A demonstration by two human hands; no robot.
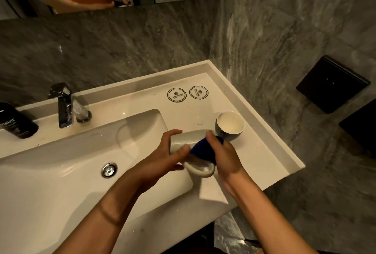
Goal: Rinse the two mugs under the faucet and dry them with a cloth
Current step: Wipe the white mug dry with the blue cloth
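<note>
Drying step. The left hand (pixel 171 152) holds the mug (pixel 189 140) on its side over the right edge of the basin (pixel 61 172), its grip wrapped round the body, handle toward the near side. The right hand (pixel 221 156) pinches a blue cloth (pixel 203 151) against the mug's wall. A second mug (pixel 230 125) stands upright on the bench (pixel 254 152), just beyond. Good practice, as judged here: turn the mug steadily against the cloth, then wipe rim, inside and handle.
</note>
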